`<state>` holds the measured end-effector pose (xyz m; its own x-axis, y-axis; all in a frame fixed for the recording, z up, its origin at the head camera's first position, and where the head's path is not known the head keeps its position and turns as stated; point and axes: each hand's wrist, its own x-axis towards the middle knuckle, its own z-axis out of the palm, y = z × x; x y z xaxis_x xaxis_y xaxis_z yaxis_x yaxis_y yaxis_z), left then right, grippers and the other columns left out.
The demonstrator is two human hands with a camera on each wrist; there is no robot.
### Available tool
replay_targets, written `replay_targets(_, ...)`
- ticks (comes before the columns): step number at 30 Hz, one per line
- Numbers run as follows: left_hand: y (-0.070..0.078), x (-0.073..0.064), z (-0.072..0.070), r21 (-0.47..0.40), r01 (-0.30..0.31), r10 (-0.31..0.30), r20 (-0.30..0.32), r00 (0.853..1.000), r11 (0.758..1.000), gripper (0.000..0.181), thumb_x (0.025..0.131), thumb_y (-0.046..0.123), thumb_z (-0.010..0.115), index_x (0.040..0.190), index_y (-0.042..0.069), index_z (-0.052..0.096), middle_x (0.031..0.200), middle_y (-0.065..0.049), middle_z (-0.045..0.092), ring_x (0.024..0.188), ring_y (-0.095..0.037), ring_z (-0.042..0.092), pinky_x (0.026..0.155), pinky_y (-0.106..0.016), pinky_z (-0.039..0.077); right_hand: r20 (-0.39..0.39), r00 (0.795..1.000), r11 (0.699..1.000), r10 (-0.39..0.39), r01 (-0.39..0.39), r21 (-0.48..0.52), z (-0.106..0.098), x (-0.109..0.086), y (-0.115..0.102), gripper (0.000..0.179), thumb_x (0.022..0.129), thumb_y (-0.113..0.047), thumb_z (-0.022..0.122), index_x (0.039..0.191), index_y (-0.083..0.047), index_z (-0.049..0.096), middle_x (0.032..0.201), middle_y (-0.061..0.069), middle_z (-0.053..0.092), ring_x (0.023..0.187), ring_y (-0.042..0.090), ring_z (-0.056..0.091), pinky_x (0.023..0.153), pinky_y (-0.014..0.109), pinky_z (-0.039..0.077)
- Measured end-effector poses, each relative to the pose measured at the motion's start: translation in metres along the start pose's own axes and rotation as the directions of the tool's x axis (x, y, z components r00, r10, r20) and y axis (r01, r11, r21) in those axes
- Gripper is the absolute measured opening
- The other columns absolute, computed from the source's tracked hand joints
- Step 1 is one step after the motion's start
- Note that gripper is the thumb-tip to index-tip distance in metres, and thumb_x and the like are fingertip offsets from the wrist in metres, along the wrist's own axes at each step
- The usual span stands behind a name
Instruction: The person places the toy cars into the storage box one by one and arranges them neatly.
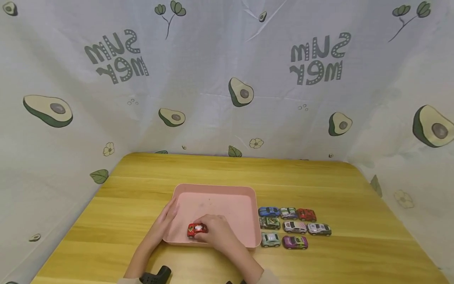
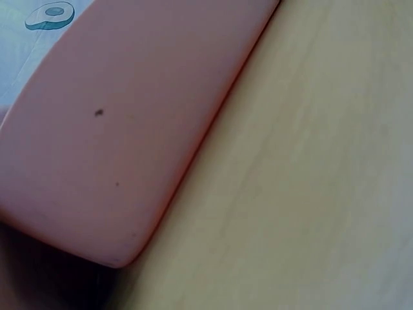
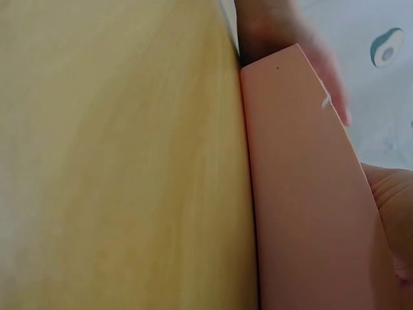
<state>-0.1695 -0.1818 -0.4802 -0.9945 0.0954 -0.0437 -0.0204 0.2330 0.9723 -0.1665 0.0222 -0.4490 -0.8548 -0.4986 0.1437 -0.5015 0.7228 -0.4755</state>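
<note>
A shallow pink tray (image 1: pixel 227 190) lies on the wooden table. Inside its front left part is a red toy car (image 1: pixel 194 229), which my right hand (image 1: pixel 217 232) holds between thumb and fingers from the right side. My left hand (image 1: pixel 166 219) rests along the tray's left side with its fingers extended over the rim. In the right wrist view, the left hand (image 3: pixel 274 29) shows beyond the tray's corner, and part of the right hand (image 3: pixel 397 206) shows over the front rim. The left wrist view is mostly filled by the tray's outer wall (image 2: pixel 129 129).
Right of the tray, several toy cars stand in rough rows on the table (image 1: pixel 301 185), among them a blue car (image 1: pixel 269 212), a red car (image 1: pixel 306 215) and a purple car (image 1: pixel 295 242). An avocado-print cloth (image 1: pixel 205 79) hangs behind the table and at its sides.
</note>
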Motion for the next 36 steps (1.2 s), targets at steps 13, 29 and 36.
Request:
replay_targets(13, 0.002, -0.001, -0.001, 0.010, -0.004, 0.004, -0.004, 1.000, 1.000, 0.055, 0.098, 0.033, 0.035, 0.146, 0.014, 0.017, 0.153, -0.016, 0.011, 0.140, -0.038, 0.005, 0.111, -0.059, 0.006, 0.049, 0.998, 0.999, 0.030, -0.028, -0.044, 0.001, 0.002, -0.001, 0.029, 0.074, -0.030, 0.072, 0.101, -0.024, 0.066, 0.100, -0.010, 0.065, 0.093, 0.008, 0.059, 0.082, 0.035, 0.043)
replay_targets(29, 0.002, -0.002, -0.001, 0.003, -0.009, 0.009, 0.005, 1.000, 1.000, 0.055, 0.098, 0.032, 0.035, 0.146, 0.014, 0.015, 0.153, -0.017, 0.008, 0.140, -0.039, 0.003, 0.109, -0.061, 0.006, -0.025, 1.000, 0.999, -0.018, 0.017, -0.052, -0.007, -0.005, 0.004, 0.020, 0.083, -0.031, 0.061, 0.100, -0.022, 0.067, 0.099, -0.011, 0.067, 0.094, 0.006, 0.061, 0.083, 0.032, 0.046)
replay_targets(36, 0.005, -0.003, -0.002, 0.014, -0.006, 0.006, 0.001, 1.000, 1.000, 0.056, 0.098, 0.033, 0.035, 0.146, 0.014, 0.016, 0.153, -0.016, 0.009, 0.140, -0.039, 0.004, 0.109, -0.061, 0.006, -0.052, 0.998, 0.999, -0.017, 0.015, -0.042, -0.012, -0.010, 0.009, 0.017, 0.086, -0.027, 0.058, 0.100, -0.022, 0.068, 0.101, -0.010, 0.068, 0.098, 0.009, 0.062, 0.085, 0.034, 0.046)
